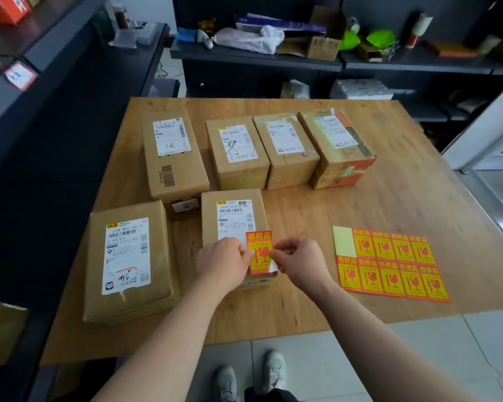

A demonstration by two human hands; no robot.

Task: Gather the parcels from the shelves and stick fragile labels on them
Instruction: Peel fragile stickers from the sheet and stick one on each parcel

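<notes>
Several brown cardboard parcels with white shipping labels lie on the wooden table (389, 184). One red and yellow fragile label (260, 250) sits over the near end of the middle front parcel (230, 224). My left hand (222, 264) pinches the label's left edge and my right hand (298, 261) pinches its right edge. To the right lies the label sheet (389, 266), with one corner cell peeled bare. A wide parcel (128, 262) lies at the front left. Behind stand a tall parcel (172, 155), two smaller ones (235, 152) (286, 149) and an orange-printed box (336, 146).
Dark shelving (253, 58) with bags, an open carton and clutter runs behind the table. More dark shelves (55, 82) line the left side. A white cabinet (491, 134) stands at the right. Grey tiled floor and my shoes (273, 369) show below the table's near edge.
</notes>
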